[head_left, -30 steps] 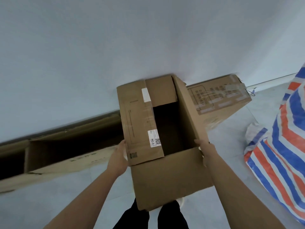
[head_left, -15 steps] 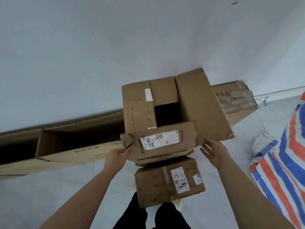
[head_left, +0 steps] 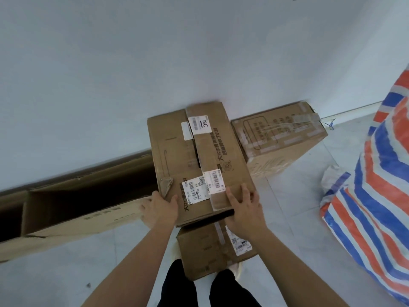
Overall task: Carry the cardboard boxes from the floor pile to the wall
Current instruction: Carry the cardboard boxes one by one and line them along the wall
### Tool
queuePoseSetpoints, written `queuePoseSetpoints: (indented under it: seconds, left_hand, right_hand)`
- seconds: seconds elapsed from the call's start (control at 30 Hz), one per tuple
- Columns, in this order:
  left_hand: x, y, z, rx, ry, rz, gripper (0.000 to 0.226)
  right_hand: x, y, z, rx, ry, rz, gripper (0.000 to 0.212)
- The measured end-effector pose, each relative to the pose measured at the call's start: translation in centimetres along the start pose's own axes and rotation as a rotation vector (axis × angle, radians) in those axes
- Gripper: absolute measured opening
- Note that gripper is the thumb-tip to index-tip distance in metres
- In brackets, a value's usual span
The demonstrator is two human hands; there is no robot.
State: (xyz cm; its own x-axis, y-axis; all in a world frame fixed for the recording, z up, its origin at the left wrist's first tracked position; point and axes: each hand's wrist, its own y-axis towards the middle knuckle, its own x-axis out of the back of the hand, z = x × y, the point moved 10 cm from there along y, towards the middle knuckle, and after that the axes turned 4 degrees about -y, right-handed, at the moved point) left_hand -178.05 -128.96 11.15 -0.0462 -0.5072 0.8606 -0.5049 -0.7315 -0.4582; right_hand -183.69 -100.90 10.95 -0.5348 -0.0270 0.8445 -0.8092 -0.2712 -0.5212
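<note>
From my remote seat: the big cardboard box (head_left: 199, 165) sits far-centre, its far end right up against the wall (head_left: 132, 63), top flaps folded down w/ white labels and tape across them. Left hand (head_left: 160, 207) grips its near-left corner, thumb on top and the rest wrapped down the side. Right hand (head_left: 241, 209) lies flat on the near-right flap, fingers spread and straight, pressing, not clenched. Near edge of that box overhangs a small box (head_left: 212, 251) on the floor (head_left: 66, 273), just ahead of the person's dark trouser legs (head_left: 177, 289); can't tell if the two touch. Left of it a long open box (head_left: 77, 209) lies along the wall. To the right a taped box (head_left: 278, 138) sits by the wall, just beside the big one. Striped woven bag (head_left: 376, 196) fills the right edge, apart from the boxes.
</note>
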Motion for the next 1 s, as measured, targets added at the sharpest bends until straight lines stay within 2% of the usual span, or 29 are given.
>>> queuePoseSetpoints:
  seconds: [0.07,0.2,0.27,0.33,0.47,0.6,0.73,0.87,1.0]
  left_hand:
    - [0.2,1.1,0.4,-0.039,0.04,0.027,0.051]
    - [-0.5,4.2,0.0,-0.09,-0.165,0.214,0.07]
    - [-0.1,5.0,-1.6,-0.201,-0.104,0.225,0.078]
    - [1.0,4.9,-3.1,-0.318,-0.062,0.188,0.075]
    - [4.9,3.4,-7.6,-0.642,-0.067,0.009,0.029]
    - [6.4,0.2,-13.3,-0.977,-0.06,0.077,0.045]
    - [7.7,-6.1,-19.1,-1.185,-0.161,0.177,0.054]
    - [8.9,-16.1,-22.9,-1.39,-0.245,0.287,0.06]
    - [9.6,-27.6,-23.2,-1.583,-0.269,0.344,0.061]
  right_hand:
    - [-0.6,0.5,0.7,-0.05,-0.041,0.05,0.085]
    - [-0.1,0.8,1.1,-0.116,-0.085,0.056,0.087]
    - [0.1,0.6,1.0,-0.154,-0.056,0.067,0.084]
    - [0.8,0.2,1.1,-0.217,0.077,0.035,0.077]
    - [5.0,-1.6,0.7,-0.327,0.388,-0.352,0.061]
    - [7.3,-5.0,-0.8,-0.472,0.575,-0.532,0.05]
    - [9.4,-11.4,-3.1,-0.621,0.66,-0.694,0.037]
    - [11.6,-20.2,-5.8,-0.763,0.654,-0.863,0.025]
    - [11.9,-30.7,-7.6,-0.897,0.647,-1.03,0.025]
